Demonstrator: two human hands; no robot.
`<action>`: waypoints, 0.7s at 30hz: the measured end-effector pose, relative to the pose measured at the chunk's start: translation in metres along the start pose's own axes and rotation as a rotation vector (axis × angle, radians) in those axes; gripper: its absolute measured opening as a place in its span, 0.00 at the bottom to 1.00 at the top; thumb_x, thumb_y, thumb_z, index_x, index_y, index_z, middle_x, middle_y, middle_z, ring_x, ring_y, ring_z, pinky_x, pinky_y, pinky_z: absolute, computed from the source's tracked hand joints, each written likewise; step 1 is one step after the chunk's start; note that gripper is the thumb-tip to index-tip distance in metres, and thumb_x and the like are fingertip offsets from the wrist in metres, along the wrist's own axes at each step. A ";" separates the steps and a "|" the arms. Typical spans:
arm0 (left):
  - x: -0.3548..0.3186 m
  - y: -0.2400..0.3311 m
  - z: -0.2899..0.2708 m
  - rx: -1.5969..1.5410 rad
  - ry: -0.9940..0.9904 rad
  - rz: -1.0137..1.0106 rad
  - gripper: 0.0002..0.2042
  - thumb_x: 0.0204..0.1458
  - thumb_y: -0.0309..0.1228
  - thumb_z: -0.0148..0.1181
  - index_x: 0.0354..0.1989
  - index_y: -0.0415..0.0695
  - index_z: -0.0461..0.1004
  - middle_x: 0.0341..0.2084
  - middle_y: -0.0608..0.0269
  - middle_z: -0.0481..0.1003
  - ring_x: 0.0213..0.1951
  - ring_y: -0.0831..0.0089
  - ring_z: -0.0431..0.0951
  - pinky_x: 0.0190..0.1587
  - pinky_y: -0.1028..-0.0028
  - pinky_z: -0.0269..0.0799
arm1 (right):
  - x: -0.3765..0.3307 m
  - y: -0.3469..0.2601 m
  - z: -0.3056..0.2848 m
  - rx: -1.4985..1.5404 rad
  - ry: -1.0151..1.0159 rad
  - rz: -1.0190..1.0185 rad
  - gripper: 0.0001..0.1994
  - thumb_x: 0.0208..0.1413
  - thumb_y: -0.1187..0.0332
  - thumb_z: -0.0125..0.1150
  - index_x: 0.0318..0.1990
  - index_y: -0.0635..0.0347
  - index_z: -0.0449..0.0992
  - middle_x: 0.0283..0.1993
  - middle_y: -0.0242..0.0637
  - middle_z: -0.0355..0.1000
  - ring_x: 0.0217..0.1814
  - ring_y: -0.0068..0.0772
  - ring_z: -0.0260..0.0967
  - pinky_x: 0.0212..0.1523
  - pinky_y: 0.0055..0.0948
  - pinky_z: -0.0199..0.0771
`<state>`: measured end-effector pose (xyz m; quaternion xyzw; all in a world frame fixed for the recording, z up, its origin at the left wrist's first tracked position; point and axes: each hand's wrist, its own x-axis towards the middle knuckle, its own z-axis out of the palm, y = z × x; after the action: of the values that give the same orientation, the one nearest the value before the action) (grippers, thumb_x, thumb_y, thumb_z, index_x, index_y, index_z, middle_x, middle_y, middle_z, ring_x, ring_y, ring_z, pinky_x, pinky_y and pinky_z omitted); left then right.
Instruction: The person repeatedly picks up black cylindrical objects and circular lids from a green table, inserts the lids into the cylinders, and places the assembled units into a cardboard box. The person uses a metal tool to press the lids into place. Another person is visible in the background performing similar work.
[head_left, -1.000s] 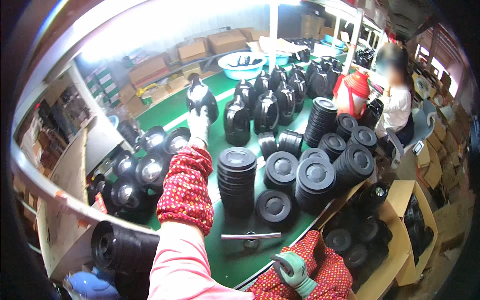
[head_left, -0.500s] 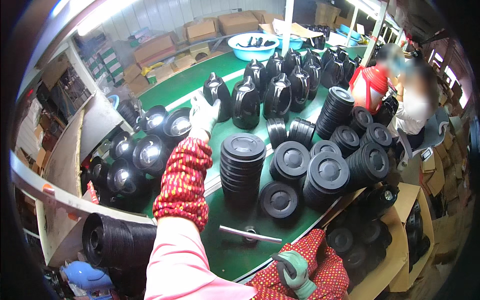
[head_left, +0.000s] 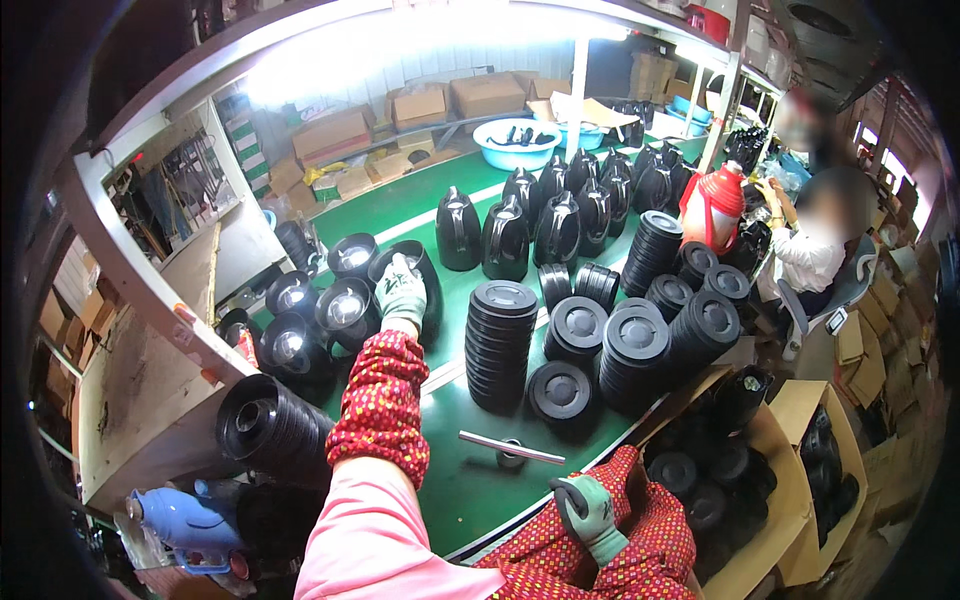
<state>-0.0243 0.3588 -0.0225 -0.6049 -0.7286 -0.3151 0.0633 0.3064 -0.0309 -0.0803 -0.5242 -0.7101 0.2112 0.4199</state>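
Head: left hand [head_left: 403, 293] on shell [head_left: 431, 300], grip unclear; right hand [head_left: 592, 513] curled by bench edge [head_left: 522, 513].

From my remote view, I see one black shell [head_left: 432, 302] at my left hand [head_left: 402, 292], glossy and rounded, with a wide end whose curved rim shows past my fingertips. That end faces up toward me; the wall runs down along the right side of my left hand. My glove lies across the near part of the shell, touching it, so I cannot tell whether it stands upright or tilts, nor how far my fingers reach inside. It is well apart from my right hand [head_left: 588, 515].
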 end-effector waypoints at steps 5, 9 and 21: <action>-0.051 0.019 -0.082 -0.122 0.031 0.198 0.16 0.56 0.38 0.69 0.49 0.44 0.76 0.39 0.47 0.82 0.43 0.48 0.84 0.46 0.54 0.79 | -0.009 0.038 0.019 0.233 -0.086 0.196 0.13 0.61 0.66 0.66 0.49 0.64 0.84 0.42 0.48 0.83 0.45 0.45 0.83 0.46 0.40 0.79; -0.116 0.011 -0.140 -0.202 0.151 0.291 0.19 0.53 0.33 0.72 0.51 0.41 0.77 0.41 0.47 0.82 0.44 0.47 0.83 0.49 0.55 0.78 | 0.066 -0.033 -0.002 0.379 -0.139 0.238 0.16 0.68 0.63 0.63 0.54 0.68 0.80 0.46 0.49 0.82 0.48 0.38 0.82 0.52 0.34 0.78; -0.263 0.076 -0.286 -0.681 -0.430 0.945 0.22 0.44 0.23 0.73 0.50 0.39 0.77 0.47 0.49 0.80 0.47 0.47 0.82 0.51 0.57 0.79 | 0.096 -0.089 -0.072 1.172 -0.525 0.711 0.30 0.69 0.49 0.62 0.70 0.56 0.68 0.57 0.40 0.80 0.47 0.34 0.83 0.46 0.40 0.88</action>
<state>0.0318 -0.0101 0.1093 -0.8984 -0.2369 -0.3387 -0.1487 0.3053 0.0151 0.0611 -0.3444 -0.3450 0.7984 0.3535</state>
